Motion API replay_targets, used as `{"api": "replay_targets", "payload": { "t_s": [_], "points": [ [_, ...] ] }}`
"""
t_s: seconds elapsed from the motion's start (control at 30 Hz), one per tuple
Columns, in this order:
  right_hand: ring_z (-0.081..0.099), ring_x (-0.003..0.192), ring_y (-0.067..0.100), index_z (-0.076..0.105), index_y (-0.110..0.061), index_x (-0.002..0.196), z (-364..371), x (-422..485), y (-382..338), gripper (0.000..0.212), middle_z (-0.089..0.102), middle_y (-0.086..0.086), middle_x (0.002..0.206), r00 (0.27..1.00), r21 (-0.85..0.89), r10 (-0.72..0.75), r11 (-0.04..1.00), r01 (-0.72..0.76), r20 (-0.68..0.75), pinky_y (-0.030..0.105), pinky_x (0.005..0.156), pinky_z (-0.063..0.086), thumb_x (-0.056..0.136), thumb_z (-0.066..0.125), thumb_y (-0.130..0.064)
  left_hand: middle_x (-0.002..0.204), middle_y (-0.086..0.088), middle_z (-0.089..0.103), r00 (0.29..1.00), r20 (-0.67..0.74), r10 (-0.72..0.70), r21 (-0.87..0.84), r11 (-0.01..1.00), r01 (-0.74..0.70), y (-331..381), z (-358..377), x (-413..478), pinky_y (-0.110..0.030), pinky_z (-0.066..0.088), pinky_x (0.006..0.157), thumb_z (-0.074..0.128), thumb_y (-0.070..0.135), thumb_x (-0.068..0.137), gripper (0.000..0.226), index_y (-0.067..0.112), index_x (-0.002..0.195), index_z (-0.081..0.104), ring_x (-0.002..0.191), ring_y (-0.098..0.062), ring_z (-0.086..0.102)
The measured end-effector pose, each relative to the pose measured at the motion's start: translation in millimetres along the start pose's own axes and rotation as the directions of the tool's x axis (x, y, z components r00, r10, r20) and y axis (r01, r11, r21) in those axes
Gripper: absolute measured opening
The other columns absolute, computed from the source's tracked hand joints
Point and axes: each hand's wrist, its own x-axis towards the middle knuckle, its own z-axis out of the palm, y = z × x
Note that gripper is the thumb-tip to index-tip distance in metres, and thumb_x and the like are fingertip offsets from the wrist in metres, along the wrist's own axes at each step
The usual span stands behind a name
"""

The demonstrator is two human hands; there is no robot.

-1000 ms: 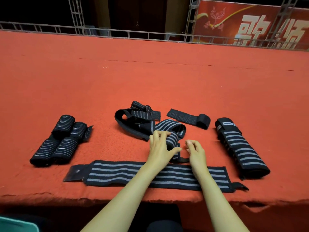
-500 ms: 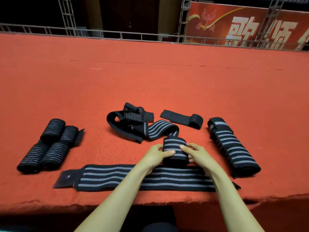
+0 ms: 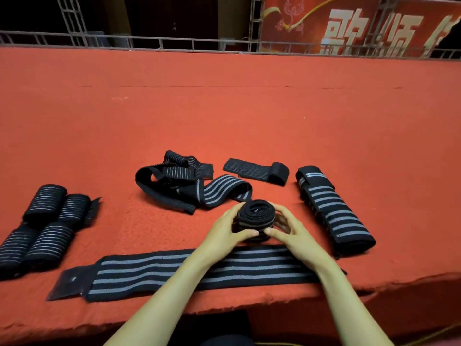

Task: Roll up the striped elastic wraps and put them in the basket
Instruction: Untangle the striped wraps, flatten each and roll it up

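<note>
The person is partway through rolling one striped wrap. The roll (image 3: 254, 218) is sitting between both hands just above the worktop (image 3: 224, 116), tipped so its coiled end is facing upward. The left hand (image 3: 225, 231) is cupping it from one side and the right hand (image 3: 290, 229) from the other. The fingers are curling round it and both thumbs are pressing on its near side.

The unrolled tail (image 3: 224, 192) is trailing away behind the roll toward a tangled heap (image 3: 169, 176); it seems to be caught up in that heap, though I cannot make out where one strap ends and the next begins.

To my eye the next move is calling for the tail to be drawn free of the heap and wound on under steady tension, so the coil is not springing loose. A lot is waiting: a flat wrap (image 3: 139, 273) is lying along the near edge under the forearms, a folded wrap (image 3: 331, 211) is lying to the right, and a short strip (image 3: 257, 169) is lying beyond. Four finished rolls (image 3: 45, 228) are lying at the left, not binned, and no basket is showing.

Red felt, fraying at the near edge, is covering the worktop. A metal railing (image 3: 174, 43) is running along its far side, and a red banner (image 3: 361, 23) with pale characters is hanging in the dark room beyond.
</note>
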Motion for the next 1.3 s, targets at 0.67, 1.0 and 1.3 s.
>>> {"api": "replay_targets", "payload": {
  "t_s": [0.67, 1.0, 1.3],
  "points": [
    [0.051, 0.112, 0.02, 0.052, -0.011, 0.126, -51.2, 51.7, -39.1, 0.033, 0.057, 0.006, 0.12, 0.921, -0.622, -0.213, 0.782, -0.039, -0.326, 0.031, 0.097, 0.039, 0.096, 0.052, -0.027, 0.106, -0.012, 0.07, 0.939, 0.067, -0.338, -0.527, 0.787, 0.321, 49.5, 30.2, 95.9, -0.038, 0.056, 0.082, 0.073, 0.028, 0.078, 0.037, 0.008, 0.108, 0.065, 0.097, -0.026, 0.068],
    [0.046, 0.126, 0.024, 0.047, -0.026, 0.134, -85.6, 93.0, -27.9, 0.039, 0.059, 0.002, 0.128, 0.958, -0.83, 0.096, 0.481, -0.282, -0.271, 0.052, 0.11, 0.018, 0.098, 0.041, -0.039, 0.091, -0.006, 0.065, 0.816, 0.149, -0.559, -0.513, 0.662, 0.547, 37.7, 60.3, 156.1, -0.025, 0.049, 0.058, 0.064, 0.024, 0.085, 0.036, 0.007, 0.117, 0.06, 0.071, -0.017, 0.061],
    [0.022, 0.142, 0.017, 0.042, -0.023, 0.14, -83.1, 87.4, -15.0, 0.04, 0.045, 0.006, 0.142, 0.956, -0.83, 0.125, 0.476, -0.292, -0.265, 0.058, 0.113, 0.012, 0.102, 0.034, -0.031, 0.12, -0.007, 0.059, 0.86, 0.046, -0.508, -0.308, 0.812, 0.496, 19.6, 67.5, 158.2, -0.033, 0.056, 0.077, 0.07, 0.052, 0.051, 0.072, 0.016, 0.113, 0.063, 0.1, -0.022, 0.063]
  ]
}}
